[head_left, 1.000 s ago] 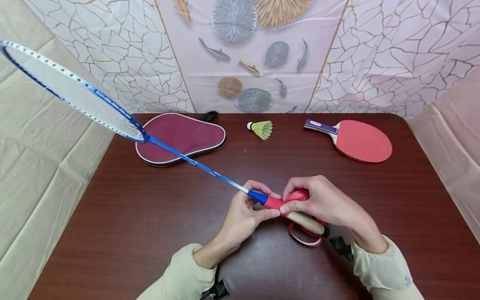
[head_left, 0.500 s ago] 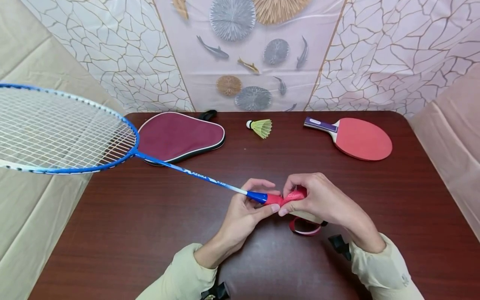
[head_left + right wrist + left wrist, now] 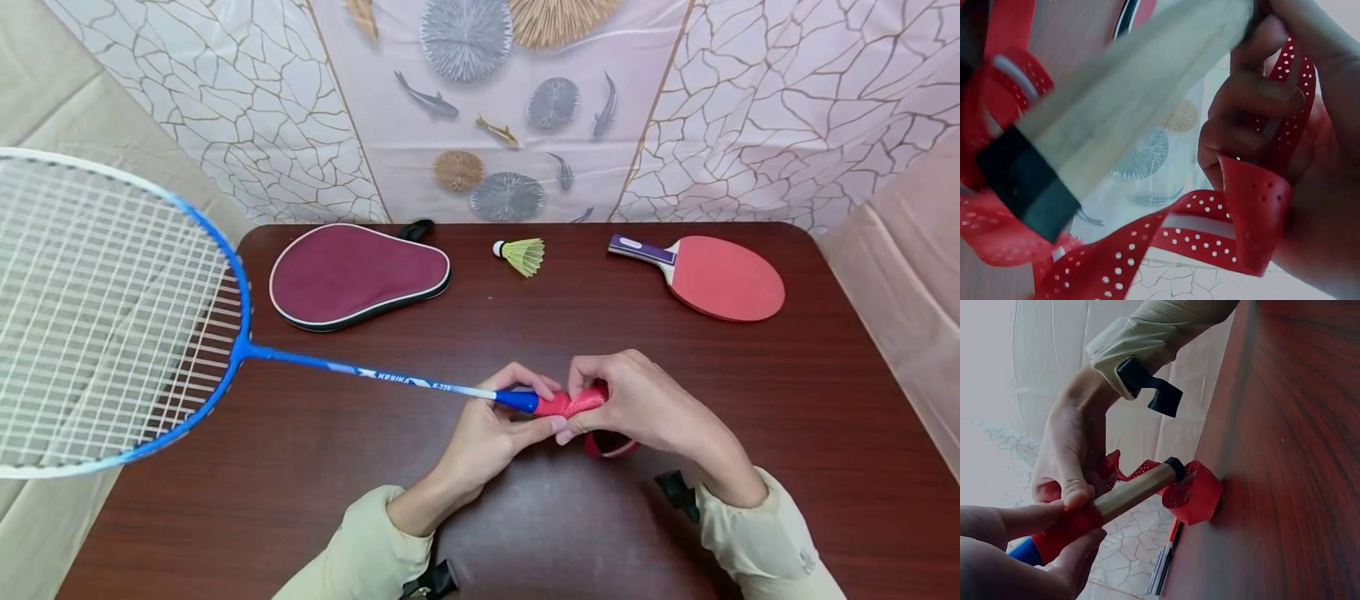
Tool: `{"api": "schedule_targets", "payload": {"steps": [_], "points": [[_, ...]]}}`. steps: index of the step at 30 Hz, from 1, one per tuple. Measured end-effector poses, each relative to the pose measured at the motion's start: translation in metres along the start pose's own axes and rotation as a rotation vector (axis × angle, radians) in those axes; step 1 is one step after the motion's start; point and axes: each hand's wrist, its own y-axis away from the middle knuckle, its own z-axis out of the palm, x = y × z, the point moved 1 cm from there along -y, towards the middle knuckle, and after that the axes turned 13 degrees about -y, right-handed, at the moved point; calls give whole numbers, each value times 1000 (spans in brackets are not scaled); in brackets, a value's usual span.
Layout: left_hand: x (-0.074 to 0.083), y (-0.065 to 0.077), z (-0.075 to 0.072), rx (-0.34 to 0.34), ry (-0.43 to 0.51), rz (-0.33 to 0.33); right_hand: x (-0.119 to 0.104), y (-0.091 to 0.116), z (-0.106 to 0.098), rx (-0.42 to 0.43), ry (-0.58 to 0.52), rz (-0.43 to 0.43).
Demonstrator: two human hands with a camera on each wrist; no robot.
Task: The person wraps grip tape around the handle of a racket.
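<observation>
A blue and white badminton racket reaches leftward from the hands, strings facing the head camera. My left hand holds it at the red-wrapped upper handle, just below the blue cone. Beside it, my right hand pinches red perforated grip tape against the handle. In the left wrist view, bare wood with a black end cap shows beyond the wrapped part. Loose tape hangs in curls around that end and down to the table. From the head, the right hand hides the bare wood.
Along the back of the brown table lie a maroon paddle case, a yellow shuttlecock and a red table tennis paddle. Patterned cloth hangs behind the table. The racket head extends past the table's left edge.
The racket has turned about its shaft, its head going from nearly edge-on to face-on and swinging lower. The bare handle end has gone out of sight behind my right hand in the head view.
</observation>
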Motion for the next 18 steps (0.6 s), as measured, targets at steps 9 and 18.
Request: {"api": "schedule_targets", "payload": {"steps": [9, 18], "points": [[1, 1, -1, 36, -21, 19, 1, -1, 5, 14, 42, 5], [3, 2, -4, 27, -63, 5, 0, 0, 1, -26, 10, 28]]}}
